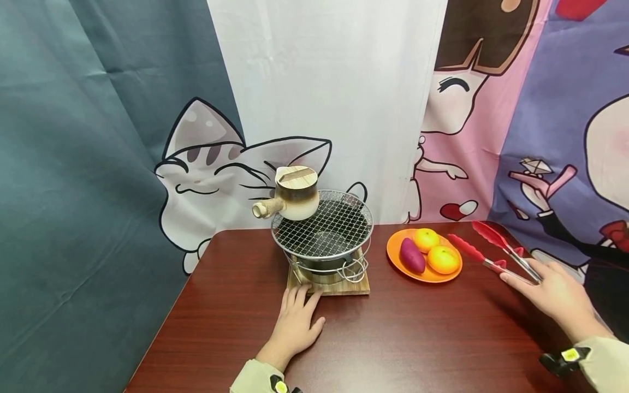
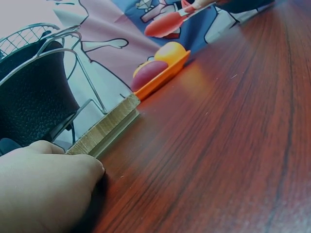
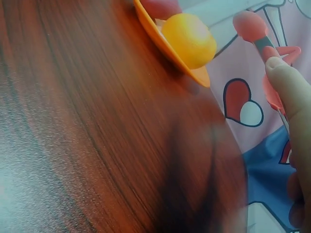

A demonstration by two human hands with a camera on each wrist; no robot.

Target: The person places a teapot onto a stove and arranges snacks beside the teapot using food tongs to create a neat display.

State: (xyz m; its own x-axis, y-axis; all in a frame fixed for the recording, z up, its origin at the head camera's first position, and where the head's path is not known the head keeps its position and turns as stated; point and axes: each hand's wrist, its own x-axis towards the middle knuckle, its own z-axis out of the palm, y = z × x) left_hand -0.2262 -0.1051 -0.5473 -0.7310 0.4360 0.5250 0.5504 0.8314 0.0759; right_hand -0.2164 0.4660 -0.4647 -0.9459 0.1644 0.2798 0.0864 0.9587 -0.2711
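My right hand point(image 1: 560, 295) grips a pair of red-tipped metal tongs point(image 1: 511, 254), held up over the table's right side with the arms spread apart. Left of the tongs is an orange plate point(image 1: 417, 277) bearing a purple sweet potato point(image 1: 411, 255) and two oranges point(image 1: 443, 260). My left hand point(image 1: 294, 326) rests with spread fingers at the front edge of a wooden board point(image 1: 361, 286). On that board stands a small black grill stove with a round wire rack point(image 1: 339, 229). A side-handled teapot point(image 1: 300, 202) with a wooden lid sits at the rack's back left.
The reddish-brown wooden table point(image 1: 393, 338) ends at a printed cloth backdrop point(image 1: 334, 71) with cartoon figures. Wire loops point(image 1: 355, 270) stick out from the front of the stove's stand, just above the board.
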